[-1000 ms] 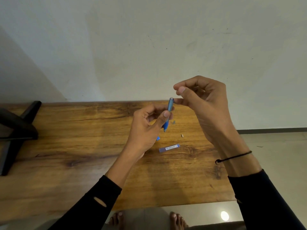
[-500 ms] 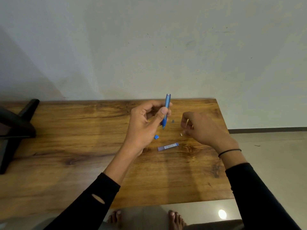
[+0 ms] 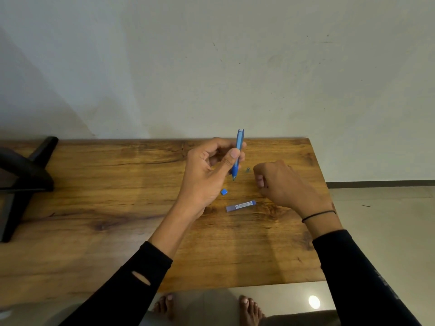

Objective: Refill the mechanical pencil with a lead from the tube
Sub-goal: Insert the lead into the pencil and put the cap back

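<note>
Head view showed the right hand (image 3: 286,184) lower than a second before: then it was raised near the top end of the mechanical pencil (image 3: 238,154), and now it lay low over the wooden table (image 3: 117,184), knuckles up and fingers curled under. Whether those fingers held anything could not be told, since the back of the hand hid them. The left hand (image 3: 209,175) had barely shifted; it kept the blue pencil pinched between thumb and fingers, nearly upright, tip down and the open top end above the table's far edge.

The lead tube (image 3: 240,206) lay flat on the table, nearer the person than both hands and roughly between them, touching neither. A small blue cap (image 3: 224,191) sat just beside the left palm, apart from the tube. A tiny grey piece (image 3: 247,170) rested between the pencil tip and the right hand's knuckles.

By count: one pencil, one tube, one blue cap, one small grey piece, and two hands in black sleeves, with a thin black band (image 3: 317,215) on the right wrist.
</note>
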A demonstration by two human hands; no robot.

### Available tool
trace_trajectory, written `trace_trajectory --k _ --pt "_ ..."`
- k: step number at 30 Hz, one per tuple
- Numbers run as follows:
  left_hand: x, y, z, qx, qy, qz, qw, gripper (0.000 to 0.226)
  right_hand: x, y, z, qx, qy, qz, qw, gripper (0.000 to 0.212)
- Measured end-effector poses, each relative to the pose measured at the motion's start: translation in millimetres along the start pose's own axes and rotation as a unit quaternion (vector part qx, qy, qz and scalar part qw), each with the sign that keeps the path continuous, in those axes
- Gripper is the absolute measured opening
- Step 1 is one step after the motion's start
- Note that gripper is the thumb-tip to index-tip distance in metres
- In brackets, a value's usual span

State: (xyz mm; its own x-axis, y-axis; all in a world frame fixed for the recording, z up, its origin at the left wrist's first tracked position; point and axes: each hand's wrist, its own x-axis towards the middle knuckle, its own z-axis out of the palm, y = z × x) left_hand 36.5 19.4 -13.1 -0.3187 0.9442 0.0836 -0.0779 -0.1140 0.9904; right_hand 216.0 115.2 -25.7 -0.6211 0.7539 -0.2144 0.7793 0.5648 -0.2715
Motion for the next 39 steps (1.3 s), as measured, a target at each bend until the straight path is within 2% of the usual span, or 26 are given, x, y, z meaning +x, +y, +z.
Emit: trace_trajectory --k 2,5,7,10,16,22,30,39 --pt "0 1 0 0.003 0.0 -0.002 1.0 0.014 0 -2 -12 0.035 0.013 -0.005 0.999 0.029" --pt "0 2 1 0.004 0.001 0.0 1.0 0.014 -3 -4 -38 0.132 0.104 -0.011 0.986 0.022" --pt "-1 3 2 0.006 0.001 0.004 1.0 0.015 -8 -8 -56 0.238 0.173 -0.01 0.956 0.021" --pt "-2 2 1 0.012 -0.002 0.002 1.0 0.013 -14 -17 -71 0.38 0.211 -0.038 0.9 0.017" --pt "-1 2 3 0.01 -0.013 0.004 1.0 0.014 -18 -38 -82 0.499 0.258 -0.124 0.818 0.012" --pt "-1 0 4 0.018 -0.014 0.009 1.0 0.014 -17 -44 -77 0.493 0.249 -0.112 0.826 0.011" --pt "-1 -1 4 0.032 -0.009 0.011 0.999 0.014 -16 -43 -77 0.535 0.243 -0.119 0.8 0.012" --pt "-1 -1 3 0.055 -0.017 0.021 0.998 0.01 -16 -46 -76 0.539 0.217 -0.134 0.803 0.02"
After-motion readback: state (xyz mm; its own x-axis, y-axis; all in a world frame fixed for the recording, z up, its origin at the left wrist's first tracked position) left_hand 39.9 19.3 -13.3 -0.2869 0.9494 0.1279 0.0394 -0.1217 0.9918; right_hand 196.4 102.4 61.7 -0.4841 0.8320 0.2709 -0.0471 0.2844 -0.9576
